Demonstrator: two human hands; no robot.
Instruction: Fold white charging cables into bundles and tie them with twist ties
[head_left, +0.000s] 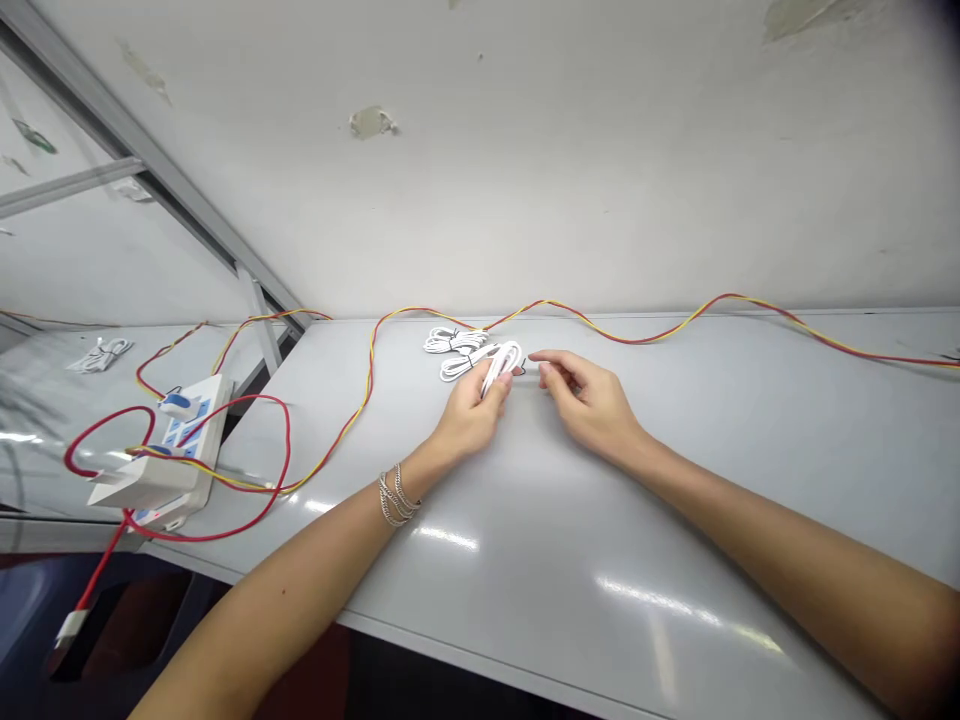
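1. My head camera shows my left hand [472,415] and my right hand [592,400] close together on a pale gray table [600,570].
2. The white cable [499,362] is thin and a bit shiny. It is wound in long loops, and the loops stick up out of my left hand.
3. My left fingers [491,392] are pressed together and pinch the white cable.
4. My right fingers [544,360] are close together just to the right of that pinch. They reach toward a small dark bit [521,370]. I cannot tell if they are holding it.
5. I count two white bundles by my hands. The near one seems to run into my left hand. The other bundle [456,341] lies just past it, and they touch.
6. One more small white bundle [100,354] lies far off to my left.
7. Also to my left is one power strip [214,415] with two blue plugs [176,403] on it. One white charger [142,482] sits on the strip, and one red cable [270,450] loops around it.
8. One red and yellow wire [675,330] runs along the back of the table, past my hands.
9. Thin silver bracelets [397,495] circle my left wrist. They are too thin to count.
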